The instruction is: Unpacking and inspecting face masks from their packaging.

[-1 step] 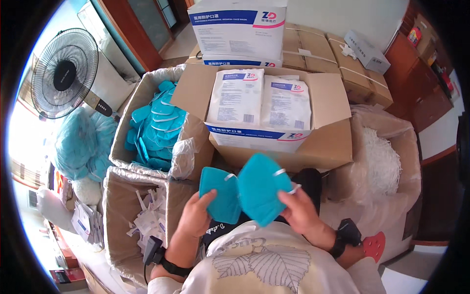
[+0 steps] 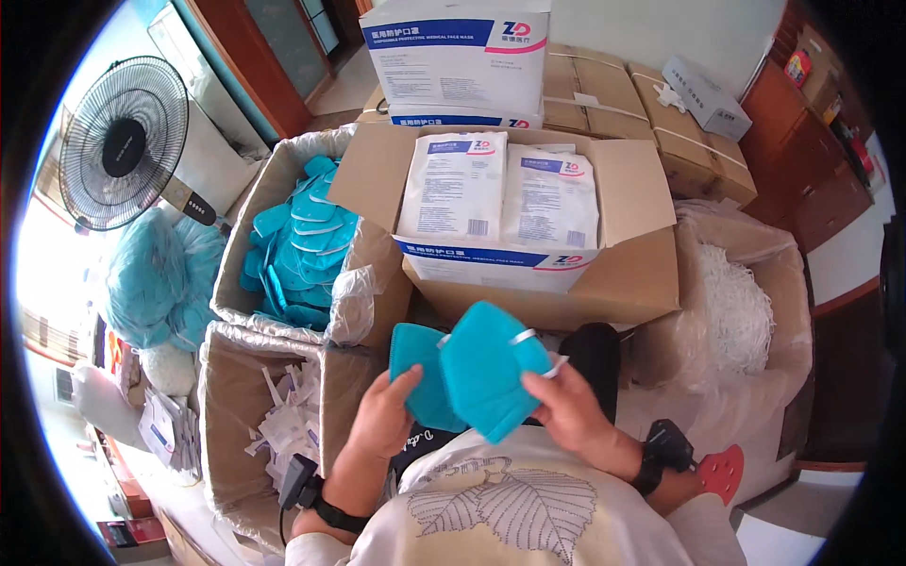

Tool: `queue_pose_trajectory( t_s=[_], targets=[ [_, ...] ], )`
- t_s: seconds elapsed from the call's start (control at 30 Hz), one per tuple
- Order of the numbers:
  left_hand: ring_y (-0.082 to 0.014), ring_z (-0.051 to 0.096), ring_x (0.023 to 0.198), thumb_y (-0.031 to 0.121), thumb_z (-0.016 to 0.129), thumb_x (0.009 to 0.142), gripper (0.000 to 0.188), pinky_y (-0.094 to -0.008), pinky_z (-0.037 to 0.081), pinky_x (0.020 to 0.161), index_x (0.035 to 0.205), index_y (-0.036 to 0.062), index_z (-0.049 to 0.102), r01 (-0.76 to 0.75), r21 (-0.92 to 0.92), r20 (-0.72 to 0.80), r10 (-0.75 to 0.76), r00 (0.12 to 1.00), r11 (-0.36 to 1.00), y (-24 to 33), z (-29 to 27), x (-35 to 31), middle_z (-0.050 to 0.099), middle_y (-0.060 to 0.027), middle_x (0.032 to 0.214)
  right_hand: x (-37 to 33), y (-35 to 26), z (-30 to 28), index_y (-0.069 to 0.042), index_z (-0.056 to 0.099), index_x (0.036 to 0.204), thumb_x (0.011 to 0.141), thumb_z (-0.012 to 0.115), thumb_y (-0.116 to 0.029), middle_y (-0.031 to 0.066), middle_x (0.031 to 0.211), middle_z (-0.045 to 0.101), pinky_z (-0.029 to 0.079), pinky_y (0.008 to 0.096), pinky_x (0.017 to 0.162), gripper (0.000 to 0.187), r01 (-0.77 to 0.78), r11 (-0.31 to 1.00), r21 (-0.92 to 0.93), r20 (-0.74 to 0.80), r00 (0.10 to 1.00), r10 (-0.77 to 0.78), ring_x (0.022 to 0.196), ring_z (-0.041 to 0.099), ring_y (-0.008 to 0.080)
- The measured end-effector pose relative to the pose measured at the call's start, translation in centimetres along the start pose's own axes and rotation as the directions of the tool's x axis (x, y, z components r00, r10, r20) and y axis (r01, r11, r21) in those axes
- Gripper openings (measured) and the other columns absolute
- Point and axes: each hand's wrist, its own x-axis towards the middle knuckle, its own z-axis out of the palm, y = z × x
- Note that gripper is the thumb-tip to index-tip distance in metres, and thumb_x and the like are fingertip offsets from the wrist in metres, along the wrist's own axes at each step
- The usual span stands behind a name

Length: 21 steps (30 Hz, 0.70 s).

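My left hand (image 2: 385,412) grips a teal face mask (image 2: 415,363) by its left edge, thumb on top. A second teal face mask (image 2: 491,377) is pinched in my right hand (image 2: 568,404) at its lower right edge. The right mask lies in front of the left one and covers part of it. White strap pieces show at the masks' upper edges. Both masks are above my lap. Just beyond them stands an open carton (image 2: 491,264) with white packs (image 2: 453,189) inside.
On the left, a lined carton (image 2: 377,274) holds many teal masks (image 2: 302,236); a nearer lined carton (image 2: 226,415) holds white packets (image 2: 291,415). White straps (image 2: 736,311) heap in a lined carton on the right. A fan (image 2: 123,146) stands far left; closed boxes (image 2: 458,57) are stacked behind.
The mask in my right hand has shifted left and slightly down, overlapping the left mask more. My right hand moved left with it; my left hand shifted slightly right.
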Motion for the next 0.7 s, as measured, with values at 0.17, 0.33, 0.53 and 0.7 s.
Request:
queue_pose_trajectory(
  t_s=[0.17, 0.33, 0.53, 0.7],
  targets=[
    [-0.0215, 0.051, 0.105, 0.043, 0.033, 0.091, 0.053, -0.0361, 0.041, 0.089, 0.12, -0.0008, 0.041, 0.118, -0.179, -0.044, -0.128, 0.991, 0.977, -1.0, 1.8, -0.1, 0.05, -0.0124, 0.117, 0.7, 2.0, 0.4, -0.007, 0.042, 0.09, 0.086, 0.055, -0.021, -0.002, 0.08, 0.047, 0.044, 0.0205, 0.061, 0.019, 0.01, 0.961, -0.277, -0.009, 1.0, -0.013, 0.071, 0.048, 0.004],
    [-0.0253, 0.048, 0.109, 0.047, 0.045, 0.085, 0.06, -0.0407, 0.039, 0.092, 0.122, 0.0009, 0.038, 0.048, -0.148, 0.063, -0.039, 0.997, 0.988, -1.3, 1.4, -0.4, 0.047, -0.0132, 0.12, 1.0, 2.7, -0.5, -0.005, 0.044, 0.091, 0.086, 0.056, -0.017, -0.0012, 0.079, 0.049, 0.043, 0.0204, 0.062, 0.017, 0.048, 0.923, -0.383, 0.01, 0.999, -0.048, 0.07, 0.048, 0.004],
    [-0.0216, 0.051, 0.102, 0.025, 0.059, 0.083, 0.05, -0.0343, 0.043, 0.087, 0.121, -0.0019, 0.039, 0.152, 0.033, 0.18, -0.155, 0.971, 0.988, -0.4, 1.4, 0.1, 0.051, -0.0126, 0.112, 1.4, 3.4, -1.8, -0.002, 0.045, 0.098, 0.085, 0.056, -0.013, 0.0018, 0.083, 0.052, 0.044, 0.0213, 0.063, 0.02, 0.153, 0.858, -0.49, 0.119, 0.987, -0.108, 0.073, 0.051, 0.0063],
    [-0.0186, 0.053, 0.097, 0.019, 0.052, 0.087, 0.039, -0.0316, 0.044, 0.083, 0.119, -0.0009, 0.043, 0.15, 0.13, 0.192, -0.174, 0.966, 0.98, -0.3, 0.4, 0.7, 0.054, -0.0096, 0.108, 1.4, 0.7, -1.5, -0.002, 0.05, 0.094, 0.082, 0.061, -0.021, 0.0019, 0.077, 0.055, 0.044, 0.0242, 0.064, 0.025, 0.049, 0.732, -0.679, 0.152, 0.985, 0.076, 0.07, 0.051, 0.0084]
  ],
)
